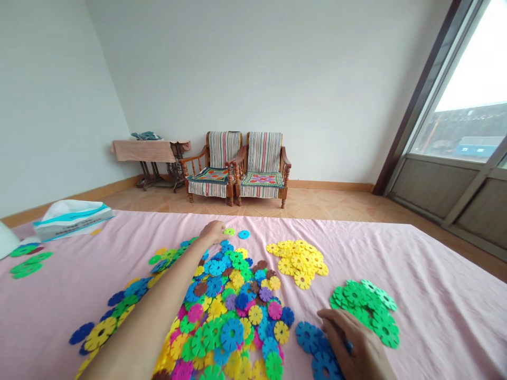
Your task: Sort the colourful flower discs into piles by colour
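Observation:
My left hand (pixel 213 231) reaches far across a mixed heap of coloured snowflake discs (pixel 233 311), its fingers curled down on discs at the heap's far edge, next to a green disc (pixel 228 231) and a blue disc (pixel 244 234). What its fingers hold is hidden. My right hand (pixel 354 345) rests near the front, fingers bent over a small pile of blue discs (pixel 317 348). A yellow pile (pixel 298 257) and a green pile (pixel 366 306) lie sorted to the right.
The pink cloth (pixel 435 295) covers the table. A tissue pack (pixel 73 219) and a few green discs (pixel 27 261) lie at the far left. Two wooden armchairs (pixel 237 166) and a side table (pixel 150 153) stand by the back wall.

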{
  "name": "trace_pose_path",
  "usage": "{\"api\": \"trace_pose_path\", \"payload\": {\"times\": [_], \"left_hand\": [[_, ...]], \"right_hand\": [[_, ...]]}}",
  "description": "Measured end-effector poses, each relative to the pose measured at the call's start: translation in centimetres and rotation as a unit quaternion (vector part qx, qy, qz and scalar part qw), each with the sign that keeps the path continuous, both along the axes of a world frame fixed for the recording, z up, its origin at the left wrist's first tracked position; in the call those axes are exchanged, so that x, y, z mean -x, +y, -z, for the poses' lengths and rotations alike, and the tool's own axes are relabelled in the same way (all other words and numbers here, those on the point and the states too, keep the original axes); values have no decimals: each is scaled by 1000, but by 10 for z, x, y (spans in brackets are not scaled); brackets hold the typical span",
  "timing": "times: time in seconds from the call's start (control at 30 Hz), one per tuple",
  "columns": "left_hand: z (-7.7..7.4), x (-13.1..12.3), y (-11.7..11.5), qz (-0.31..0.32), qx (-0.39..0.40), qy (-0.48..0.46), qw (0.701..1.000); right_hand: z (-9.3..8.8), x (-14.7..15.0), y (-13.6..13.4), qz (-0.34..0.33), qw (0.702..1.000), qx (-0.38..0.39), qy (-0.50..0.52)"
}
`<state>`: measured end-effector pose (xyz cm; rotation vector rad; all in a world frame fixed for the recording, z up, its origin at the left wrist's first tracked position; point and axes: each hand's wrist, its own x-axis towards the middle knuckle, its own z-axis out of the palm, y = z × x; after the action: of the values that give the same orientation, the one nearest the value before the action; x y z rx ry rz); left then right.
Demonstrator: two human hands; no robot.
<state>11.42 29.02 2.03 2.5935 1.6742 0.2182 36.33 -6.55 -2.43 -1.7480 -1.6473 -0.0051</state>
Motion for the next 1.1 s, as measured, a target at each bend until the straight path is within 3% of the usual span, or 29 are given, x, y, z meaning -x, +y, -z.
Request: {"api": "trace_pose_path", "payload": {"times": [0.17,0.4,0.53,0.7,1.1], "left_hand": [[-10,33,-9,-14,-10,13,1000],[-29,120,-32,-60,31,86,994],[-28,153,-47,-96,55,109,988],[-17,160,-55,-106,65,95,988],[0,136,-79,-116,28,4,993]], "right_hand": [[0,2,0,9,1000,7,4],[0,3,-1,7,1000,13,15],[-1,5,-2,14,999,23,29],[-4,6,-3,7,998,38,39],[-5,6,-5,13,1000,20,10]]}}
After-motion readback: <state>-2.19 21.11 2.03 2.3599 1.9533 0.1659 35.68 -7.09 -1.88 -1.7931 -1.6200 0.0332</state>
